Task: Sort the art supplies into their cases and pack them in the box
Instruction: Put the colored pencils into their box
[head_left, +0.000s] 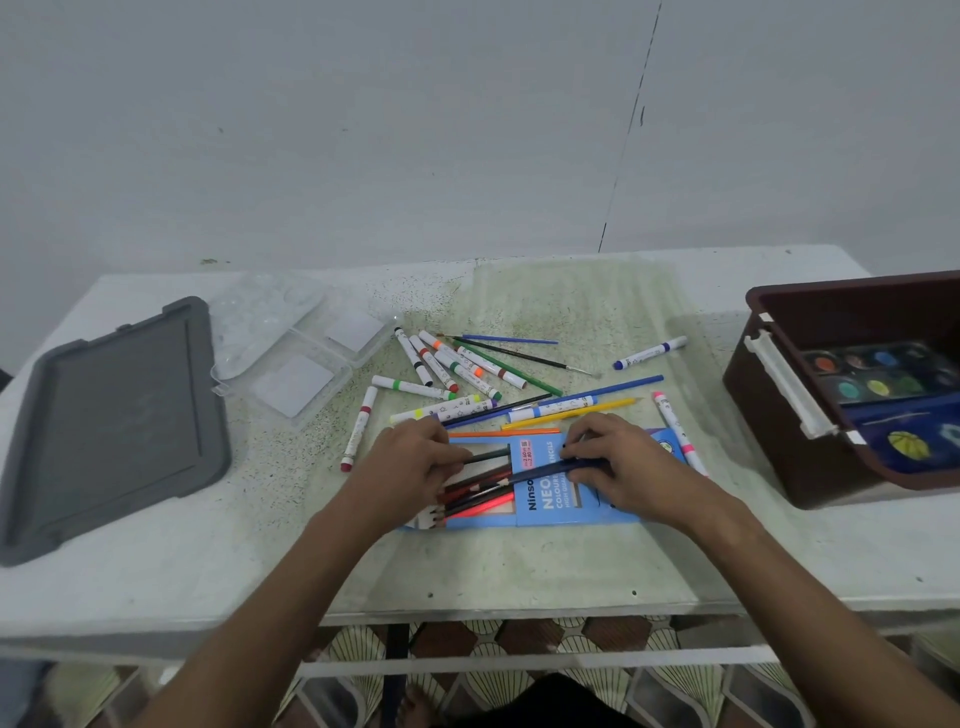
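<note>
A blue cardboard pencil case (550, 499) lies flat in front of me with several coloured pencils (478, 493) sticking out of its left end. My left hand (410, 467) rests on that open end, fingers curled round the pencils. My right hand (618, 467) lies on the case and pinches a dark blue pencil (545, 472) that points left toward the opening. Loose markers (447, 364), pencils (566, 413) and a thin brush (519, 356) are scattered behind the case. A brown box (779, 374) at the right holds a paint palette (878, 374).
A grey lid (109, 421) lies at the left of the table. Clear plastic cases (306, 358) stand open beside it. A pink marker (675, 426) lies just right of my right hand. The table's front edge is close to me.
</note>
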